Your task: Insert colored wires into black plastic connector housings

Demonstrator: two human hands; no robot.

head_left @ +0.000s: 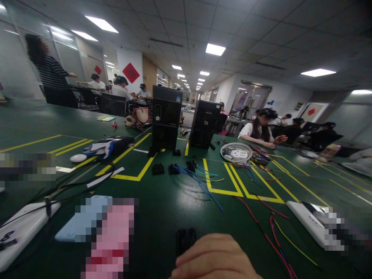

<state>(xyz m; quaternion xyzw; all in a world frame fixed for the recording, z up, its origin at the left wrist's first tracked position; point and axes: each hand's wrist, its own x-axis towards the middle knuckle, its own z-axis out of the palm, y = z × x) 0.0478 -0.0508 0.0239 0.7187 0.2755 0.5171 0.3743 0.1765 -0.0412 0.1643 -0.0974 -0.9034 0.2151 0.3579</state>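
Note:
At the bottom centre my right hand (216, 257) is closed, its fingers bent and pressed together, pointing left. Past the fingers sticks out a black plastic connector block (185, 239); the hand covers its near end, and the fingertips are hidden. My left hand is out of view. Farther up the green table lie similar black blocks: one without visible wires (158, 168), one with blue wires (174, 169), and one with green-blue wires (191, 166). Loose red wires (255, 221) and a yellow wire (295, 242) lie to the right of my hand.
Two black computer towers (165, 116) (205, 124) stand at the back. A white round basket (236, 152) sits beside a wire heap (261, 155). Left are a light-blue phone-like slab (85, 219), a white power bank (27, 228) and black cables. Across the table sits a person (258, 130).

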